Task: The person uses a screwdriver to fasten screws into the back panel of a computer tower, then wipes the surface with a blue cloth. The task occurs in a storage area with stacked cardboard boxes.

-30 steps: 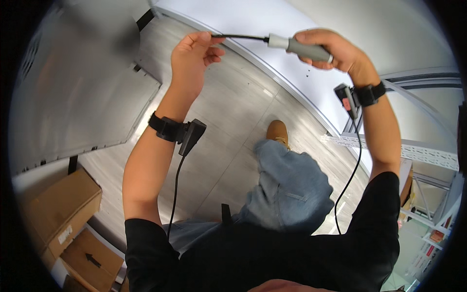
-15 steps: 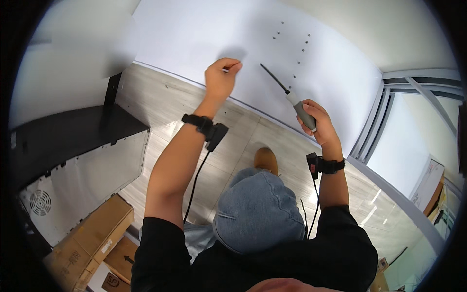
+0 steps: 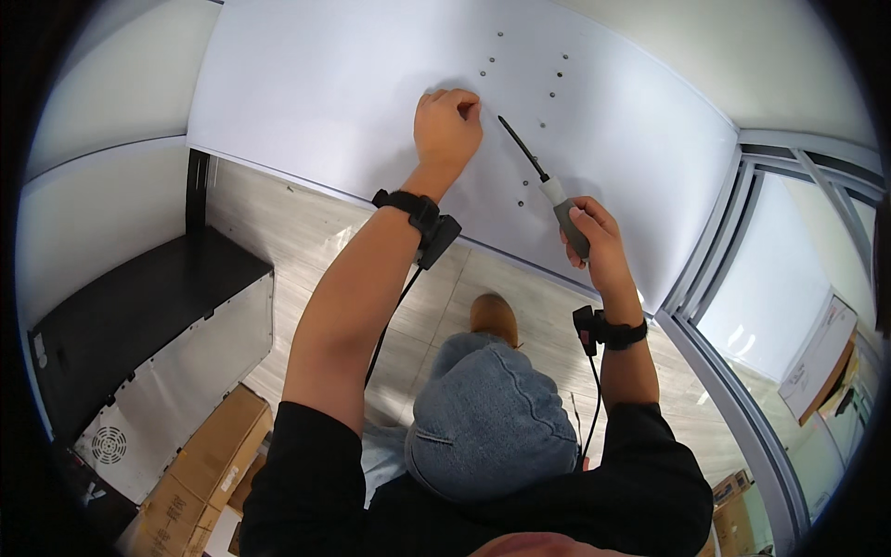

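My right hand is wrapped round the grey and white handle of a screwdriver. Its dark shaft points up and left over the white tabletop, the tip apart from anything. To the left of that tip, my left hand hovers low over the tabletop with thumb and fingers pinched together. Whatever lies in the pinch, if anything, is too small or hidden to make out. Several small screw-like pieces stand in two loose rows on the tabletop, beyond and beside the screwdriver; the nearest are close to its handle.
Metal rails edge the table's right side. At the left, a black-topped cabinet with a vented pale side stands below table height, with cardboard boxes near it. Cables hang from both wrist straps. My boot rests on the tiled floor.
My view has shifted toward the left. My left hand has moved farther over the tabletop, closer to the small pieces and the screwdriver tip. My right hand keeps holding the screwdriver.
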`<state>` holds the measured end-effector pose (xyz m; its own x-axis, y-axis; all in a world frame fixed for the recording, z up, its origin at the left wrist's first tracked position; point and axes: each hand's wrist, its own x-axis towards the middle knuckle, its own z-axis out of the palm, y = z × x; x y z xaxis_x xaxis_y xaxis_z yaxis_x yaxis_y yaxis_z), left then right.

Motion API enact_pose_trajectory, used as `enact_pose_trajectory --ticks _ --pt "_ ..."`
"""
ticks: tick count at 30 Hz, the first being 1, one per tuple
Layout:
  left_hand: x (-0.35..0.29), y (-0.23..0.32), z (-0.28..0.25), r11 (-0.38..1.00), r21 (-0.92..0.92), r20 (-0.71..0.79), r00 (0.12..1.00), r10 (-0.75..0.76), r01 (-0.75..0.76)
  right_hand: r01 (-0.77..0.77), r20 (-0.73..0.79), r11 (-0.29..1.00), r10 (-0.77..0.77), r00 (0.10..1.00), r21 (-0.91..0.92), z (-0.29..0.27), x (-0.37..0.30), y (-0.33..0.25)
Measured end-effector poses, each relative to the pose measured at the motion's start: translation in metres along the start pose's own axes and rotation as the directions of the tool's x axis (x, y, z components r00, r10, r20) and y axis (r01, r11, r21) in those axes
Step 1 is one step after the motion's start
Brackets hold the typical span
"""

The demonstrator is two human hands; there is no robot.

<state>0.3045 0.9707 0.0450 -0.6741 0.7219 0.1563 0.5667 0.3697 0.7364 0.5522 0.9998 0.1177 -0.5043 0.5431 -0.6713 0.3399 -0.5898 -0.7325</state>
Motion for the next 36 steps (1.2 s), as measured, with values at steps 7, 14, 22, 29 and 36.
enact_pose_trajectory --ticks 7,14,22,29,36 --pt "-0.001 0.0 0.004 0.999 -0.04 -0.025 0.999 -0.021 0.02 0.013 0.041 1.0 -0.014 0.999 0.007 0.001 0.007 -0.004" --pt "-0.032 -0.01 -0.055 0.862 -0.389 0.063 0.942 -0.328 0.326 0.032 0.136 0.992 -0.014 0.991 -0.125 0.027 -0.004 -0.03" --pt "-0.168 0.016 -0.301 0.442 -0.726 0.283 0.815 -0.506 0.527 0.31 0.521 0.855 -0.055 0.852 -0.416 0.16 -0.087 -0.077" --pt "-0.367 0.093 -0.37 0.412 -0.792 0.178 0.816 -0.55 0.45 0.633 0.774 0.529 0.074 0.628 -0.565 0.177 -0.232 -0.068" --pt "-0.431 -0.009 -0.472 0.269 -0.928 -0.007 0.71 -0.705 0.257 0.721 0.82 0.391 0.29 0.494 -0.573 0.377 -0.268 -0.006"
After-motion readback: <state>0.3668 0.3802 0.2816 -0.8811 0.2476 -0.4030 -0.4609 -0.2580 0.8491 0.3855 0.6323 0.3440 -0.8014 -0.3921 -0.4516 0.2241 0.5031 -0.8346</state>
